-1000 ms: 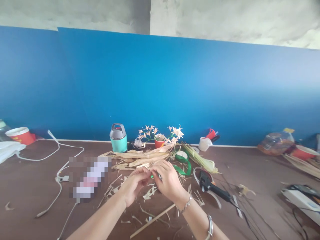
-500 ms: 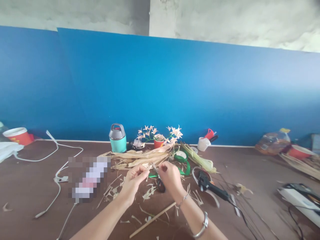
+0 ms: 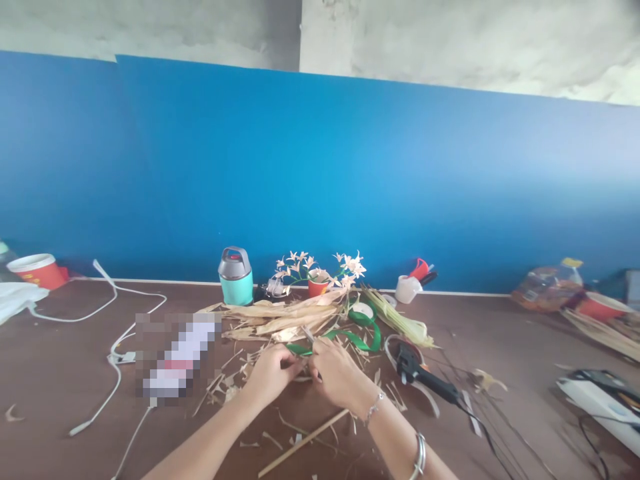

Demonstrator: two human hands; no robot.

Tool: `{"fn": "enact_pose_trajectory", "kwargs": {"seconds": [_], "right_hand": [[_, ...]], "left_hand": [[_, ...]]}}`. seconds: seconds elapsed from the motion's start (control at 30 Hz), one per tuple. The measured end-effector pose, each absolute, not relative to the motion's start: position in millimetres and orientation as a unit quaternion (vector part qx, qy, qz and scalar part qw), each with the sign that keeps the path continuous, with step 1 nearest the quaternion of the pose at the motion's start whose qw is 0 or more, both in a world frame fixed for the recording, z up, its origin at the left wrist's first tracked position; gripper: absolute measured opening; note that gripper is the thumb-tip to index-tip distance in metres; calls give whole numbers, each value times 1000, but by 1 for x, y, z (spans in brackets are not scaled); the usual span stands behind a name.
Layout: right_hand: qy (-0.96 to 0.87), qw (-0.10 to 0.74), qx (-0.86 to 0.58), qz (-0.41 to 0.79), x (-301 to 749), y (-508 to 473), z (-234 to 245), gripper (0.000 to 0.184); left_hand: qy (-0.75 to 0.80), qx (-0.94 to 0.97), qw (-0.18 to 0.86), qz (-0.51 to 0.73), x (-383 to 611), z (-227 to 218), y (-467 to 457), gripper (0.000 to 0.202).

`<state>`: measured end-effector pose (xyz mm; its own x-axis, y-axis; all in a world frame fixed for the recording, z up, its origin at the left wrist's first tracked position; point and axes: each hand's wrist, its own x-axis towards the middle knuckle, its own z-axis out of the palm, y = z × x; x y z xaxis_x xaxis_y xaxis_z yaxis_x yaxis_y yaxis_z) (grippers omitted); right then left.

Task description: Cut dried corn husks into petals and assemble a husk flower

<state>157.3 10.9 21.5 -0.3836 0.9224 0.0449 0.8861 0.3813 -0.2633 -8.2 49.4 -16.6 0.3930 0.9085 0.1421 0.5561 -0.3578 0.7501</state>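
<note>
My left hand is closed in a pinch, its fingertips on a small pale piece of dried corn husk, mostly hidden. Beside it, my right hand is closed too, fingertips almost touching the left ones; what it grips is hidden. A pair of scissors lies under my right hand with its blades pointing away; the fingers cover most of the dark handle. Just beyond, green ribbon curls across the table near a pile of dried corn husks.
Husk scraps and a thin stick lie nearer me. A black-handled tool with a cord rests at right. Behind stand a teal flask, a red cup by husk-coloured flowers, and a white cup. White cables run at left.
Both hands have come down toward me and closer together. My right hand now covers the scissors' handle, which showed below it before. The scissors' blades have stayed in place.
</note>
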Motion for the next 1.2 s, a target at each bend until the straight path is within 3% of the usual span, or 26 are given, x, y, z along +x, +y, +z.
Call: {"fn": "enact_pose_trajectory", "kwargs": {"seconds": [0.17, 0.47, 0.8, 0.97, 1.2], "right_hand": [[-827, 101, -541, 116, 166, 14, 30, 18], [-795, 179, -544, 203, 172, 19, 28, 26], [-719, 297, -561, 283, 169, 23, 32, 16], [-672, 374, -528, 361, 168, 24, 35, 24], [-639, 414, -521, 386, 162, 21, 40, 11]], "left_hand": [[464, 788, 290, 284, -9, -23, 49, 13], [439, 805, 273, 291, -7, -6, 45, 26], [429, 785, 283, 347, -1, 6, 27, 11], [451, 723, 358, 382, 0, 16, 26, 22], [454, 667, 463, 367, 1, 29, 24, 35]]}}
